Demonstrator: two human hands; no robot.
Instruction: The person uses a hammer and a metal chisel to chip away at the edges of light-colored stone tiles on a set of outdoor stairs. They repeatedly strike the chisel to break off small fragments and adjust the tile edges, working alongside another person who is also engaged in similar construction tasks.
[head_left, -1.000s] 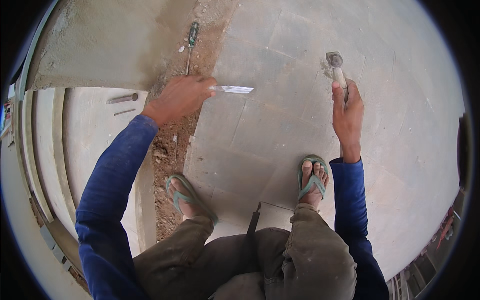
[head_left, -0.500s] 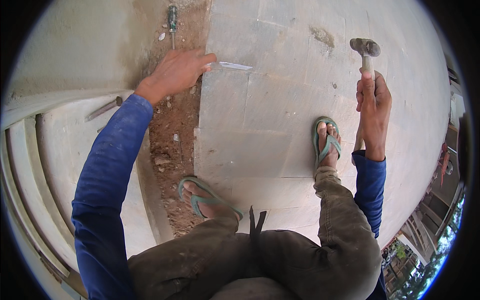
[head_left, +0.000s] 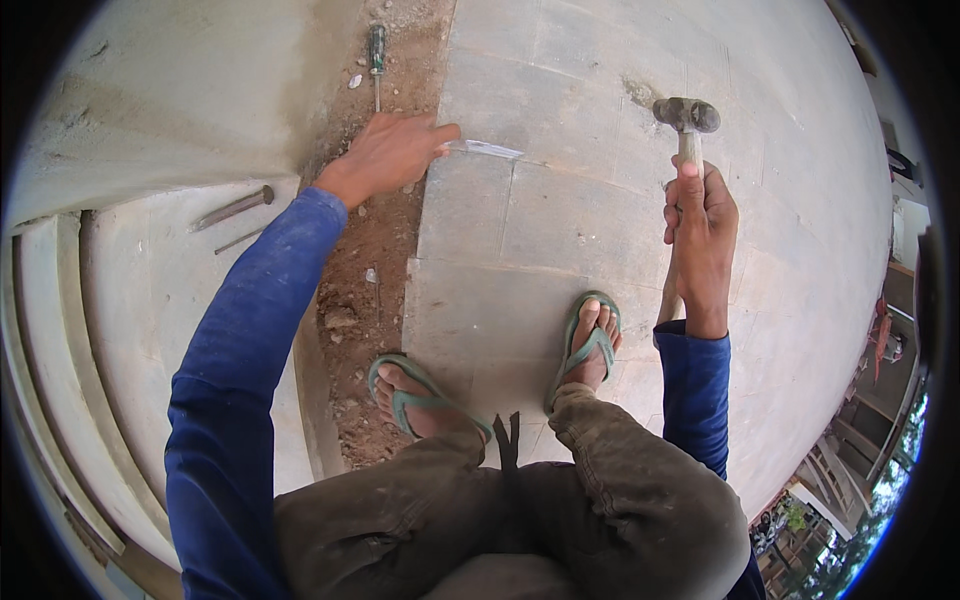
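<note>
My left hand (head_left: 385, 150) pinches a thin, pale, flat strip-like tool (head_left: 485, 148), which lies low over the tile edge, beside the strip of bare reddish soil (head_left: 355, 300). My right hand (head_left: 702, 240) grips the wooden handle of a hammer (head_left: 686, 115), its metal head raised at the upper right over the grey paving tiles (head_left: 470, 210). Just above my left hand lies a screwdriver with a green-and-dark handle (head_left: 377, 50). Two metal rods, a thicker one (head_left: 230, 208) and a thin one (head_left: 238, 238), rest on the pale surface to the left.
A pale concrete slab (head_left: 180, 120) borders the soil at the upper left, with curved step-like edges (head_left: 60, 360) below it. My feet in green flip-flops (head_left: 420, 400) stand at soil and tiles. Wooden pieces and clutter (head_left: 840, 460) line the far right.
The hammer head has turned sideways, its handle still in my right hand. My left hand and its strip sit slightly higher in the picture. The view and my feet have shifted.
</note>
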